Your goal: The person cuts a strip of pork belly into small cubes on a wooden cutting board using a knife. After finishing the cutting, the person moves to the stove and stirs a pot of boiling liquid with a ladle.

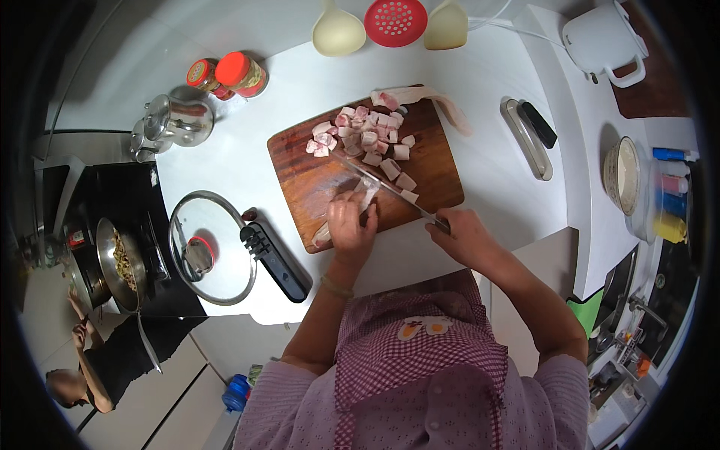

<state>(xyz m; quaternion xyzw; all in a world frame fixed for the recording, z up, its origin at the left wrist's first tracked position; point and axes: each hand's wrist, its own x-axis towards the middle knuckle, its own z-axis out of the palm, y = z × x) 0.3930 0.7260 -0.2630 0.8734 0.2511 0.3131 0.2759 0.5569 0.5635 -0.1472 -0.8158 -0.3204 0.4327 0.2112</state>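
Note:
A wooden cutting board (292, 169) lies on the white counter before me. My right hand (464, 236) grips the handle of a kitchen knife (388, 187), whose blade slants up and left across the board. Under the curled fingers of my left hand (352, 222) is a strip of pale raw meat (368, 190), pressed against the board beside the blade. The strip's other end shows below the hand, near the board's front left edge. Beyond the knife, cubes of pink and white meat (365, 132) are heaped. A longer uncut strip (433, 97) hangs over the board's far right corner.
Left of the board lie a glass pan lid (225, 242) and a black knife sharpener (278, 267). Red-lidded jars (242, 73) and a metal pot (179, 121) stand behind. A frying pan (121, 247) holds food on the stove, near another person (118, 360). A bowl (621, 175) sits right.

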